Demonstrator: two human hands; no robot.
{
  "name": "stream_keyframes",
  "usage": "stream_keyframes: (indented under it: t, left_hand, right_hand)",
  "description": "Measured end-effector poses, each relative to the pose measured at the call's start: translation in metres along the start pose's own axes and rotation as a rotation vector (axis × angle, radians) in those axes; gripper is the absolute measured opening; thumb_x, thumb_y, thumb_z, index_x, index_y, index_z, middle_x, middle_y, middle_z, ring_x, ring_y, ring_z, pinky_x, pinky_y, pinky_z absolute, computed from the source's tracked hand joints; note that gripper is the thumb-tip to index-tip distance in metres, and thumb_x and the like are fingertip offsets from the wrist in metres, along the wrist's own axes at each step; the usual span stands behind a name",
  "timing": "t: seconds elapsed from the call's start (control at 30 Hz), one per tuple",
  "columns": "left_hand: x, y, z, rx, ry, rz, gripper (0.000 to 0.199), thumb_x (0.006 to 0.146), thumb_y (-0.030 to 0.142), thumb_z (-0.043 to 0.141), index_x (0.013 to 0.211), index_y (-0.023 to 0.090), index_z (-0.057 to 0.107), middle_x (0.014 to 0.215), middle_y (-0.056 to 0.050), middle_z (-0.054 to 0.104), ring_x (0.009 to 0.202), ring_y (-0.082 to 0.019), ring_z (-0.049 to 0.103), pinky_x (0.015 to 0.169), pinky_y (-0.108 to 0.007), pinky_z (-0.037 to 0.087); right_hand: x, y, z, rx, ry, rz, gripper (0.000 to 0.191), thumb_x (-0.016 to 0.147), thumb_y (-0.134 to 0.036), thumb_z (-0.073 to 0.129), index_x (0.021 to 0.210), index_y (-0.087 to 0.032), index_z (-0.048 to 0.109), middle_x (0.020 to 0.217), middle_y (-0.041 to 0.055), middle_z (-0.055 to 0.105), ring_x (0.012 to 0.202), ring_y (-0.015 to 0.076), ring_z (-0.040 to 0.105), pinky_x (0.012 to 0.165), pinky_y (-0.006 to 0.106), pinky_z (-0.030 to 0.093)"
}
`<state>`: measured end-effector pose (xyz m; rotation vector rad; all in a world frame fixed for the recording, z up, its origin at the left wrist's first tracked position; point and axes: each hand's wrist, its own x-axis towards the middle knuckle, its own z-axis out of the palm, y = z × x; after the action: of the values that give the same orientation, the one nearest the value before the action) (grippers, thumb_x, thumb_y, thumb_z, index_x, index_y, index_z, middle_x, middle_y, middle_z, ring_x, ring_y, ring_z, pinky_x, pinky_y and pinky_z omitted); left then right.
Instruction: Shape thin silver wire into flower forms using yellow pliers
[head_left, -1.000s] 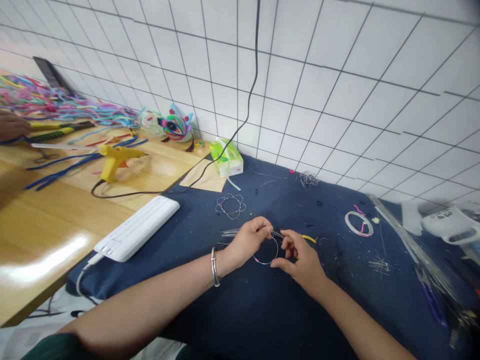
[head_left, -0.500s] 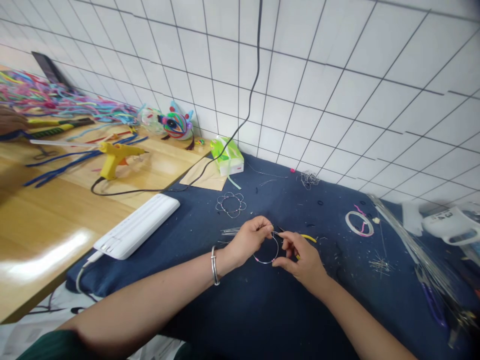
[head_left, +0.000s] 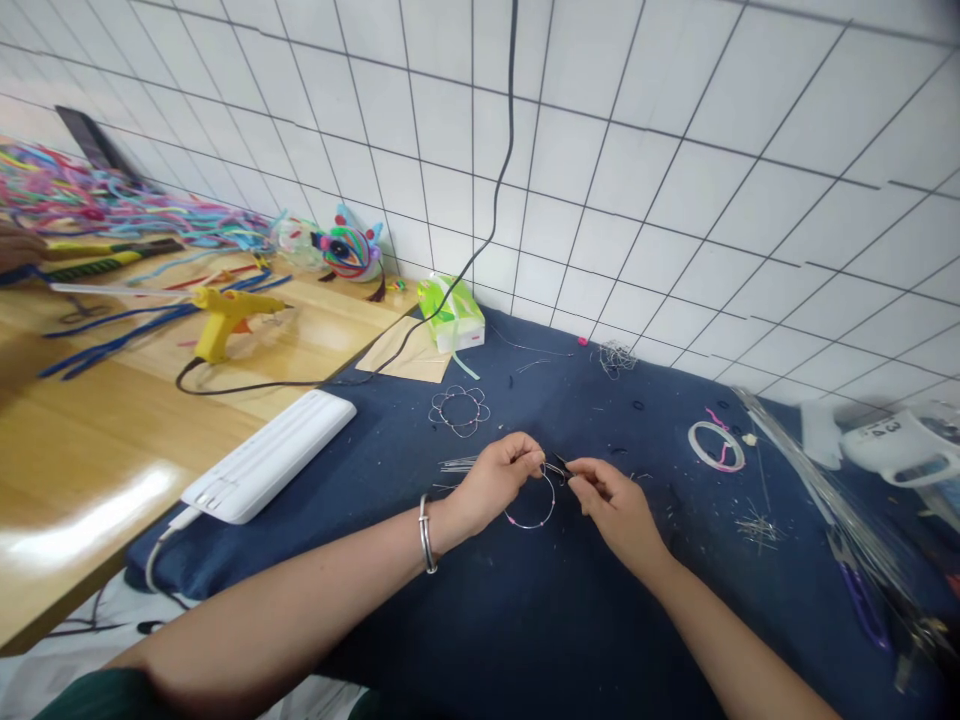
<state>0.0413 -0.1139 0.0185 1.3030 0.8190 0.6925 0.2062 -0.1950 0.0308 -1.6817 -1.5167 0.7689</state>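
Pinched between the thumb and fingers of my left hand (head_left: 504,480) is the top of a thin silver wire ring (head_left: 534,526) with small pink beads on it. The ring hangs below the fingertips, above the dark blue cloth. My right hand (head_left: 616,508) is closed on small pliers (head_left: 559,468); only their dark jaws show, close to the ring's top beside my left fingertips. Their handles are hidden by the hand. Behind my left hand lie several straight wire pieces (head_left: 456,465) and a flower-shaped wire frame (head_left: 459,411).
On the left are a white power bank (head_left: 271,456) with a cable, a yellow glue gun (head_left: 225,318) and colourful fuzzy stems (head_left: 142,215). A tissue pack (head_left: 450,310) stands by the wall. A white tape ring (head_left: 716,447), long wires (head_left: 817,480) and purple-handled scissors (head_left: 862,605) lie right.
My right fingers have come off the ring's right side and closed round the pliers, whose yellow handles showed before. My left hand keeps its pinch on the ring.
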Motion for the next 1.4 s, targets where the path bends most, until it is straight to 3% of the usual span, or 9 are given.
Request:
stream_keyframes:
  t: [0.13, 0.2, 0.37, 0.53, 0.7, 0.9, 1.03, 1.27, 1.4]
  left_hand:
    - [0.001, -0.001, 0.000, -0.011, -0.015, -0.030, 0.020, 0.081, 0.035, 0.048, 0.081, 0.015, 0.051, 0.067, 0.002, 0.051, 0.042, -0.003, 0.031, 0.038, -0.016, 0.022]
    - [0.000, -0.001, 0.000, -0.043, -0.071, -0.070, 0.021, 0.080, 0.036, 0.050, 0.082, 0.015, 0.050, 0.067, 0.002, 0.050, 0.042, -0.003, 0.029, 0.037, -0.016, 0.020]
    - [-0.003, -0.001, 0.002, -0.113, -0.227, -0.146, 0.023, 0.079, 0.038, 0.051, 0.080, 0.015, 0.048, 0.067, 0.001, 0.051, 0.040, -0.002, 0.026, 0.037, -0.015, 0.016]
    - [-0.002, -0.001, 0.003, -0.093, -0.157, -0.112, 0.023, 0.079, 0.039, 0.051, 0.080, 0.015, 0.049, 0.067, 0.002, 0.050, 0.042, -0.003, 0.028, 0.038, -0.015, 0.019]
    - [-0.003, 0.004, 0.003, 0.013, -0.090, -0.006, 0.020, 0.080, 0.035, 0.049, 0.075, 0.015, 0.050, 0.059, 0.004, 0.045, 0.045, -0.004, 0.031, 0.042, -0.017, 0.024]
    - [-0.005, 0.009, 0.005, 0.159, -0.015, 0.087, 0.018, 0.081, 0.031, 0.047, 0.073, 0.015, 0.052, 0.058, 0.003, 0.044, 0.052, -0.008, 0.037, 0.049, -0.019, 0.031]
    - [-0.005, 0.007, 0.005, 0.227, 0.032, 0.159, 0.015, 0.082, 0.028, 0.046, 0.075, 0.016, 0.053, 0.065, 0.002, 0.049, 0.060, -0.009, 0.042, 0.056, -0.020, 0.035]
    - [-0.004, 0.002, 0.006, 0.210, 0.027, 0.125, 0.014, 0.082, 0.026, 0.045, 0.074, 0.016, 0.051, 0.059, 0.004, 0.043, 0.053, -0.008, 0.037, 0.052, -0.019, 0.032]
    - [-0.002, 0.000, 0.007, 0.225, 0.052, 0.131, 0.013, 0.082, 0.025, 0.045, 0.074, 0.016, 0.052, 0.060, 0.004, 0.043, 0.053, -0.008, 0.037, 0.052, -0.019, 0.032]
  right_hand:
    - [-0.001, 0.001, 0.005, 0.001, -0.068, -0.012, 0.050, 0.068, -0.039, 0.066, 0.113, -0.024, 0.050, 0.078, -0.0021, 0.053, 0.059, 0.0087, 0.047, 0.057, 0.023, 0.042]
    - [0.000, 0.003, 0.007, -0.012, -0.063, -0.019, 0.052, 0.067, -0.040, 0.067, 0.113, -0.024, 0.050, 0.078, -0.0022, 0.052, 0.058, 0.0083, 0.046, 0.057, 0.023, 0.042]
    - [0.002, 0.005, 0.004, -0.045, 0.117, -0.007, 0.042, 0.072, -0.039, 0.061, 0.110, -0.022, 0.052, 0.076, -0.0011, 0.053, 0.061, 0.0104, 0.049, 0.060, 0.024, 0.043]
    - [0.001, -0.004, -0.001, -0.047, 0.024, -0.050, 0.017, 0.080, -0.034, 0.051, 0.088, -0.022, 0.060, 0.074, -0.0010, 0.056, 0.064, 0.0112, 0.051, 0.062, 0.024, 0.042]
    - [0.001, -0.005, 0.000, 0.038, -0.086, 0.050, 0.018, 0.081, -0.033, 0.048, 0.076, -0.020, 0.060, 0.058, -0.0045, 0.049, 0.053, 0.0091, 0.047, 0.052, 0.021, 0.037]
    - [-0.002, -0.003, 0.007, 0.215, -0.092, 0.185, 0.022, 0.080, -0.036, 0.049, 0.084, -0.018, 0.060, 0.061, -0.0016, 0.056, 0.052, 0.0094, 0.049, 0.050, 0.021, 0.039]
    - [-0.003, -0.005, 0.011, 0.338, -0.061, 0.201, 0.020, 0.079, -0.033, 0.052, 0.088, -0.017, 0.059, 0.063, -0.0010, 0.058, 0.056, 0.0104, 0.053, 0.051, 0.022, 0.042]
    - [-0.003, -0.005, 0.015, 0.431, -0.088, 0.215, 0.017, 0.079, -0.030, 0.051, 0.085, -0.016, 0.056, 0.073, 0.0011, 0.061, 0.058, 0.0098, 0.056, 0.050, 0.021, 0.042]
    - [-0.004, -0.006, 0.018, 0.494, -0.121, 0.241, 0.021, 0.080, -0.031, 0.049, 0.096, -0.017, 0.053, 0.074, 0.0017, 0.062, 0.057, 0.0105, 0.058, 0.050, 0.022, 0.042]
